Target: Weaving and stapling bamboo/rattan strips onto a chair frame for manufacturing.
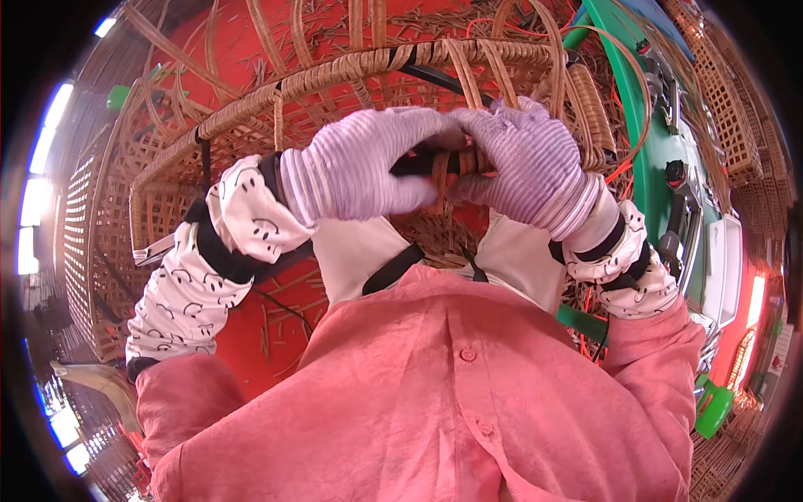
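Note:
A woven rattan frame (251, 105) with a curved braided rim stands in front of me. Both hands wear pale lilac knitted gloves and white patterned sleeve covers. My left hand (360, 167) closes around a dark bar of the frame wrapped with rattan strip (456, 161). My right hand (527, 163) grips the same wrapped spot from the other side, fingertips meeting the left hand's. The strip's end is hidden under the gloves.
Loose rattan strips (276, 33) lie on the red floor behind the frame. Woven panels (92, 243) stand at the left. A green metal stand (644, 159) with tools is at the right, and more woven lattice pieces (728, 100) beyond it.

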The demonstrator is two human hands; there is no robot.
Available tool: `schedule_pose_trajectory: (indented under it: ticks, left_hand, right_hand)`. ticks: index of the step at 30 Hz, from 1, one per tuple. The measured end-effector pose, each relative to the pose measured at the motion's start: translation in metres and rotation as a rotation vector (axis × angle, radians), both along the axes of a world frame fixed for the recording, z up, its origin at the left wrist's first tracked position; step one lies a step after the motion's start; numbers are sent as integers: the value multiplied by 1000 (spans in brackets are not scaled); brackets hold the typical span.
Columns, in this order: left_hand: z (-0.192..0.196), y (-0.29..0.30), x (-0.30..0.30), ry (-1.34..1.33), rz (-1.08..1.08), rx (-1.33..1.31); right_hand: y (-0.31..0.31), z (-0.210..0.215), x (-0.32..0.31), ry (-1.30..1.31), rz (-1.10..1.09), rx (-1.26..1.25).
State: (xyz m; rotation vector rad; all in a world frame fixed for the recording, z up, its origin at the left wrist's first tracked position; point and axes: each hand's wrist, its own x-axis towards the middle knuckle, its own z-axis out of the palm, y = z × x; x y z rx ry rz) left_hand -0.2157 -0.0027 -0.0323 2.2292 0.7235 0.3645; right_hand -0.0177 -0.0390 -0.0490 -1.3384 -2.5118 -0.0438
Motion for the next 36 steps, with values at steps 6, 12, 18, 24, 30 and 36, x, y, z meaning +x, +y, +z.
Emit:
schedule_pose_trajectory:
  ticks: [6,12,18,24,30,36]
  left_hand:
    - [-5,5,8,-102,78,-147]
    - [-9,13,14,-102,214,164]
    - [-8,13,12,-299,282,-193]
    - [-16,0,15,-466,225,33]
    - [-16,4,15,-487,176,131]
    - [-10,-2,17,-478,287,-71]
  right_hand:
    - [-1,16,5,90,51,-211]
    - [1,10,10,191,47,-248]
    - [-2,3,6,156,79,81]
    - [7,14,6,40,69,-233]
    - [5,14,-10,93,-40,-316]
    - [1,10,0,-26,4,-120]
